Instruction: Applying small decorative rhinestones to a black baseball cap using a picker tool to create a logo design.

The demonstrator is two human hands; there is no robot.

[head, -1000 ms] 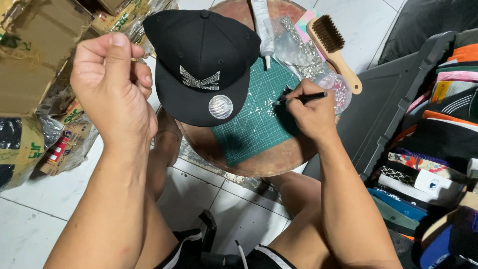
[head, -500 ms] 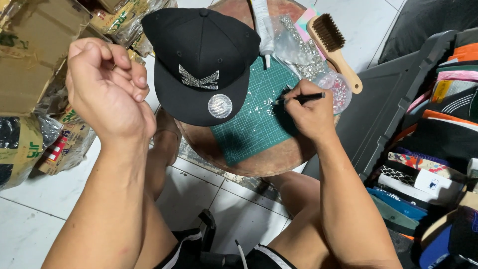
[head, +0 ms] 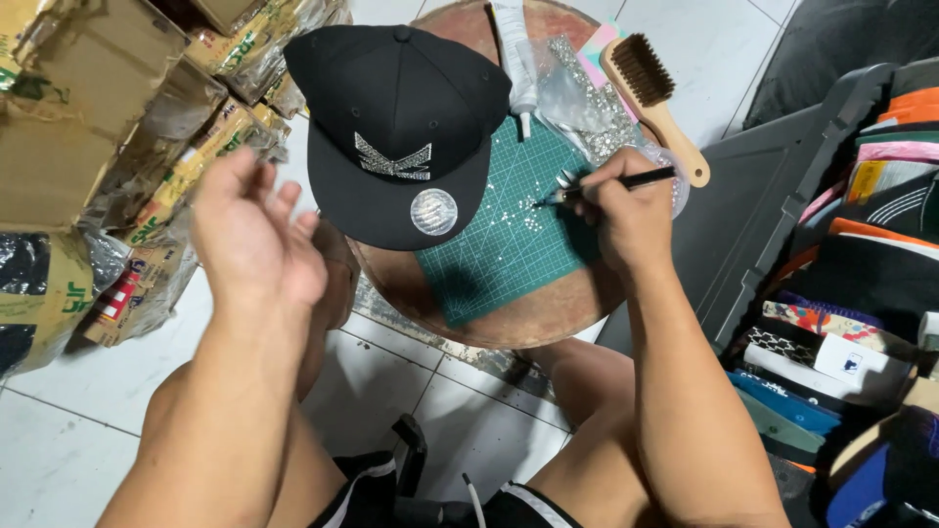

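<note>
A black flat-brim cap point(head: 396, 108) with a sparkling rhinestone emblem and a round silver sticker lies on a small round wooden table point(head: 533, 318). My right hand point(head: 626, 210) grips a thin black pen-like tool point(head: 611, 184), its tip over small rhinestones scattered on a green cutting mat point(head: 499, 249). My left hand point(head: 249, 235) hovers left of the cap, fingers apart, holding nothing.
A white glue tube point(head: 514, 54), a clear bag of rhinestones point(head: 582, 93) and a wooden brush point(head: 650, 93) lie at the table's far side. Wrapped cardboard boxes point(head: 88, 147) stack on the left. A dark bin of folded caps point(head: 851, 293) stands right.
My left hand has dropped lower and opened from a closed fist. The cap is now fully uncovered. My right hand stays on the mat with the tool.
</note>
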